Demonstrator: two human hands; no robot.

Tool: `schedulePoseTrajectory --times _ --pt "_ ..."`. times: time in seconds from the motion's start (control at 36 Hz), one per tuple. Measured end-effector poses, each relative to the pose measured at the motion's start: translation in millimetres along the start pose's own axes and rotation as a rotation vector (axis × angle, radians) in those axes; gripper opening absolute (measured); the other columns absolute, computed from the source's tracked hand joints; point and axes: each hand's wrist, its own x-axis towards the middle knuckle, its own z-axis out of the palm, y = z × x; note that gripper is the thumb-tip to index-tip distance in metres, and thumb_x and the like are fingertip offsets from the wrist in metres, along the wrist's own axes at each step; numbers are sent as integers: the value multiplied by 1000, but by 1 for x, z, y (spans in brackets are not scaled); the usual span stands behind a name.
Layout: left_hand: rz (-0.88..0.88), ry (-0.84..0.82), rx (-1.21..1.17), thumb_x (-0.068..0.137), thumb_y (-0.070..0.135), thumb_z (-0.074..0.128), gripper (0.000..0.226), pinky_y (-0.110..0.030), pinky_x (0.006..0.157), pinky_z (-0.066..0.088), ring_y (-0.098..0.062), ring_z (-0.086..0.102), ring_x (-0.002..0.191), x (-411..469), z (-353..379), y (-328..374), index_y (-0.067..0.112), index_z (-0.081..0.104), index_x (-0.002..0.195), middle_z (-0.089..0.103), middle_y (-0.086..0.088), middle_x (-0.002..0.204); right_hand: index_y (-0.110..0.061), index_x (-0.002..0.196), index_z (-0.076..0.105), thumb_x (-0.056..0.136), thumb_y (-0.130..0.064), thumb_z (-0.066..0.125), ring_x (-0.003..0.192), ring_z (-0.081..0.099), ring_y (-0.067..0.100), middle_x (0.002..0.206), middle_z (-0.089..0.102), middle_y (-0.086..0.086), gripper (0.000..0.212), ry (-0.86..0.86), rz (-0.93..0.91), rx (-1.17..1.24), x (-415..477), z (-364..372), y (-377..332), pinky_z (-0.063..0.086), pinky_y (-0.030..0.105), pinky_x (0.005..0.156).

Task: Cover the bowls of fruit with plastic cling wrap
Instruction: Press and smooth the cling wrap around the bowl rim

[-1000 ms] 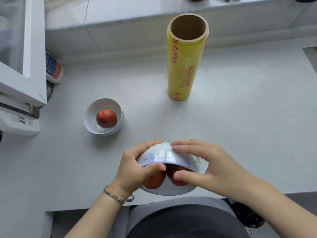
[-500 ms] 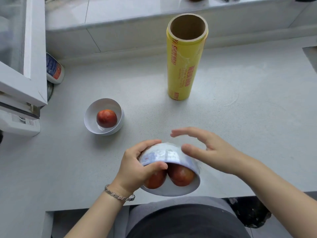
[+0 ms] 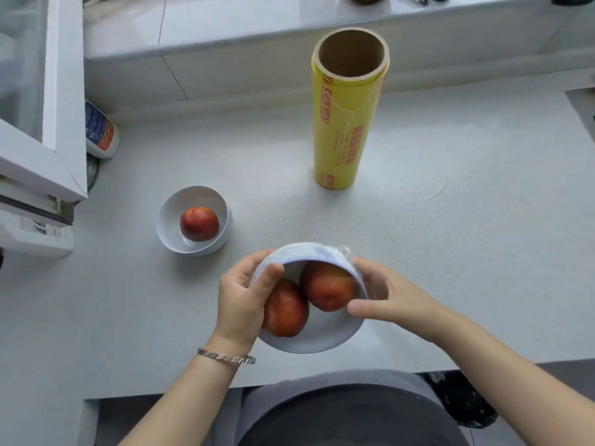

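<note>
A white bowl (image 3: pixel 317 336) with two red fruits (image 3: pixel 326 286) is tilted toward me near the counter's front edge, and clear cling wrap (image 3: pixel 309 254) is stretched over its far side. My left hand (image 3: pixel 244 299) grips the bowl's left rim, thumb on the film. My right hand (image 3: pixel 383 296) cups the right rim, its fingers curled round the wrapped edge. A second white bowl (image 3: pixel 174 226) holding one red fruit (image 3: pixel 199 223) stands uncovered at the left. The yellow cling wrap roll (image 3: pixel 346 123) stands upright behind.
A white window frame (image 3: pixel 61 130) juts in at the left, with a white bottle with a blue and orange label (image 3: pixel 99 130) lying beside it. A raised ledge (image 3: pixel 289 30) runs along the back of the grey counter (image 3: pixel 467 252). A sink corner (image 3: pixel 584 107) shows at the right edge.
The bowl has tipped further toward me, showing both fruits. My right hand lifted off the top of the film, then came down onto the bowl's right rim.
</note>
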Motion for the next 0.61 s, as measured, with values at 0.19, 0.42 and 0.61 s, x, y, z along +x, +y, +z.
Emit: schedulePoseTrajectory --times 0.19,0.42,0.61 --pt "-104 -143 7 50 79 66 82 -18 76 50 -7 65 83 0 4 -1 10 65 94 73 6 85 -15 97 68 54 -32 73 81 69 11 84 74 -3 46 192 -65 145 4 -2 1 52 18 69" --pt "-112 -452 315 65 61 52 46 -11 89 41 5 58 103 13 4 14 36 62 103 66 16 108 -29 86 72 57 -23 76 87 69 11 87 74 -5 30 244 -27 -22 7 -3 -4 54 22 75" --pt "-120 -382 247 52 82 59 78 -18 84 47 -8 64 98 8 8 2 22 69 101 71 2 102 -21 94 69 59 -20 75 85 70 14 90 75 1 35 224 18 22 9 0 -6 53 21 73"
